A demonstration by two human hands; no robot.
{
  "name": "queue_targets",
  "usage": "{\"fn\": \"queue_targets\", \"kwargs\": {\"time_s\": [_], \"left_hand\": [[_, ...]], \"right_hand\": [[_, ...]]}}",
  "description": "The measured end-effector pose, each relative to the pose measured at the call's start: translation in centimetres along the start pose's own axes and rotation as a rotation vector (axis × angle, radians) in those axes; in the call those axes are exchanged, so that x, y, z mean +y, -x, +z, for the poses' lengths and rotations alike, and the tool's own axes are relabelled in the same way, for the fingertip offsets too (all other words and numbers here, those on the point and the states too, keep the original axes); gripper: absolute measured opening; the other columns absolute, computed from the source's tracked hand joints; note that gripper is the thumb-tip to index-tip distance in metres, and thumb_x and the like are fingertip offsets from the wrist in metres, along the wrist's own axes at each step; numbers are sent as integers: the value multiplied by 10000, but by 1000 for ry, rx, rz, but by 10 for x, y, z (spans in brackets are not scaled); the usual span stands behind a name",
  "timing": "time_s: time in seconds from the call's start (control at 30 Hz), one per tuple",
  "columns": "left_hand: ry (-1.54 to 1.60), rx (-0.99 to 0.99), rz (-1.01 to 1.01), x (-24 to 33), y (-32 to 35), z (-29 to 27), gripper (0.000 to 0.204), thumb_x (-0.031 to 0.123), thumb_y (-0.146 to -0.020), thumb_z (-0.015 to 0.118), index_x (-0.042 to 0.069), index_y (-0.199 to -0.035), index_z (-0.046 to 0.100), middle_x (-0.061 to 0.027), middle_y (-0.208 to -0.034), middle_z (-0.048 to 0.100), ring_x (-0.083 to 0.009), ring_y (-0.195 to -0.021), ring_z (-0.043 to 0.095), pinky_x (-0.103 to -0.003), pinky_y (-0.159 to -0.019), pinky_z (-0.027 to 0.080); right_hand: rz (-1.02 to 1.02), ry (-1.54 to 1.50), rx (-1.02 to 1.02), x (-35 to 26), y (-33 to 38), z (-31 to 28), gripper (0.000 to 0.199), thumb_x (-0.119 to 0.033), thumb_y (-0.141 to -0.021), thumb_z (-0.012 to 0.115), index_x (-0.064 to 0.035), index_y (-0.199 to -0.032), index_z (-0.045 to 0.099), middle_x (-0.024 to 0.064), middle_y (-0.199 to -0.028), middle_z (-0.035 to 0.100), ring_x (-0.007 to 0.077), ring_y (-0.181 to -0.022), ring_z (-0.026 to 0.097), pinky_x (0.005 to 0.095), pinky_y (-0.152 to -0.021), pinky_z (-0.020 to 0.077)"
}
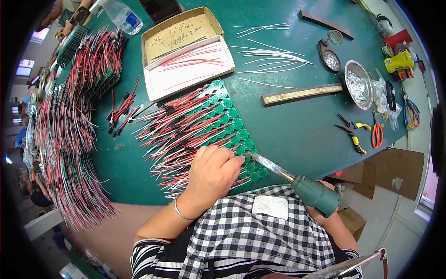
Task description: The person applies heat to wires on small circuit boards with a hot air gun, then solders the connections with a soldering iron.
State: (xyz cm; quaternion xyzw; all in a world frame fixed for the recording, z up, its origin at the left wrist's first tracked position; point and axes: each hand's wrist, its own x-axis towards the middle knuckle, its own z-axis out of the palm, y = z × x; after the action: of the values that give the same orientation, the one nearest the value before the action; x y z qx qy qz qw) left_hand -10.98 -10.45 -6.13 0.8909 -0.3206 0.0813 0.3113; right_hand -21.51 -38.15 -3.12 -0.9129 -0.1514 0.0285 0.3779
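Observation:
Just left of the soldering gun's tip, my left hand point(213, 168) is closed, thumb and forefinger pinched at the edge of the round green circuit boards point(237, 124). What lies between the fingertips is too small to make out. Red, white and black wires point(174, 123) run leftward from the boards, some passing under this hand. My right hand point(318, 216) is wrapped round the body of a green soldering gun point(316, 193), which hides most of its fingers. The gun's metal tip touches or nearly touches a board beside my left fingertips; which, I cannot tell.
Wired boards stand in a long bank point(69, 125) at left. Behind the boards is a cardboard box point(186, 76) with red wires. White wires point(278, 56), a round solder pan point(357, 83) with a long handle, cutters point(353, 132) and orange-handled scissors point(377, 135) lie to the right.

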Motion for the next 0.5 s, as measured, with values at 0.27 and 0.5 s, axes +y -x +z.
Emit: {"fn": "queue_targets", "kwargs": {"time_s": [0.27, 0.5], "left_hand": [[9, -11, 0, 0, 0, 0, 189, 66, -658, 707, 98, -840, 668, -18, -733, 537, -190, -676, 519, -326, -604, 380], [6, -12, 1, 0, 0, 0, 195, 65, -658, 702, 99, -846, 667, -19, -743, 538, -190, -688, 520, -328, -611, 383]], "right_hand": [[38, -45, -30, -2, -1, -3, 207, -124, -745, 622, -60, -939, 651, 105, -946, 639, 317, -898, 572, 413, -817, 436], [48, 103, -15, -5, 1, -5, 232, -151, -746, 635, -56, -957, 650, 102, -980, 632, 312, -961, 546, 427, -872, 400]]}}
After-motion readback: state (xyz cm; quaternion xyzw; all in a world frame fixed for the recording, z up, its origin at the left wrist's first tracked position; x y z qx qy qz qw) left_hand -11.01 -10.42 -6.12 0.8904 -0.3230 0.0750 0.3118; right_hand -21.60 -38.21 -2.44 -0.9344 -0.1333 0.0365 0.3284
